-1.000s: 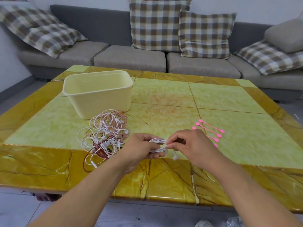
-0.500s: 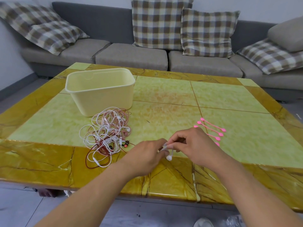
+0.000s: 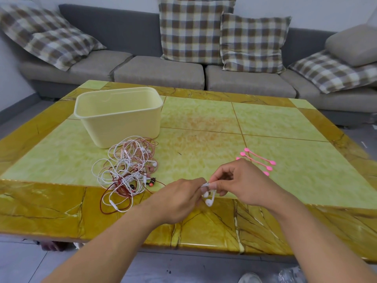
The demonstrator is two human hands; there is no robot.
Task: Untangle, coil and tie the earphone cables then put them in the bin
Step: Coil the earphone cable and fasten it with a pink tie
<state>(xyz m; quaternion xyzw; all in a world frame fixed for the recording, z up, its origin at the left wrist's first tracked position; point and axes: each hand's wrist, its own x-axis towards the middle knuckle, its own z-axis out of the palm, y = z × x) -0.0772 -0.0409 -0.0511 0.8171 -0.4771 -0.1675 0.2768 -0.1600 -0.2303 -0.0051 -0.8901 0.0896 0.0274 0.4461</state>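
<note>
1. While the left hand [image 3: 179, 199] curls round a small white earphone bundle [image 3: 207, 187] over the near edge of the table [image 3: 204, 123], the right hand [image 3: 242, 180] pinches the same bundle between thumb and fingertips; two white earbuds [image 3: 209, 199] dangle just below the pinch.
2. Judging by the gathered strands, this cable is coiled and the step in hand is securing it; no tie shows on it yet.
3. Just beyond the right hand lie the pink ties [image 3: 259, 160], partly hidden by its knuckles. The next move likely calls for one hand to keep the coil pinched so it does not spring loose, while the other reaches for a tie and wraps it round the middle.
4. Further left, the tangle of white, pink and red cables [image 3: 128, 172] lies on the table, not yet sorted.
5. Touching or just behind that tangle stands the cream bin [image 3: 120, 117], open-topped; nothing is visible inside it from this angle.
</note>
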